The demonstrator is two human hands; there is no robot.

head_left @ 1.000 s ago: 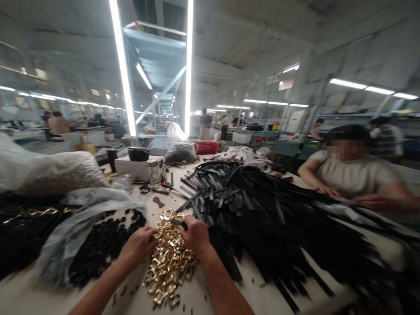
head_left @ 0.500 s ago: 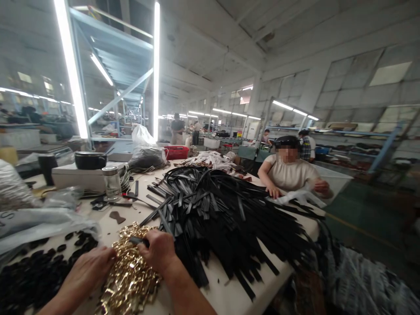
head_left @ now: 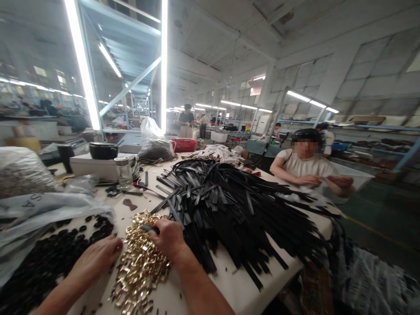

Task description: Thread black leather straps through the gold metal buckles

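Observation:
A pile of shiny gold metal buckles (head_left: 139,262) lies between my hands on the pale table. My right hand (head_left: 169,236), over the pile's upper right, is closed on a black strap (head_left: 149,228) whose end sticks out to the left. At the pile's left edge is my left hand (head_left: 98,253), fingers bent together; whatever they may hold is hidden. Left of that hand spreads a heap of small black loops (head_left: 49,258), partly under a clear plastic bag (head_left: 65,208). A large heap of black straps (head_left: 223,205) fills the middle of the table, just beyond my right hand.
A brown bow-shaped piece (head_left: 130,204) and a glass jar (head_left: 123,173) are behind the buckles. A black bowl (head_left: 103,151) stands on a white box (head_left: 88,168). Across the table at right, a co-worker (head_left: 306,164) handles whitish material. The table edge (head_left: 278,284) runs along the lower right.
The view has shifted, so the table's things appear farther right. My hands stay by the buckles, the right keeping the strap. The co-worker's hands have come closer together.

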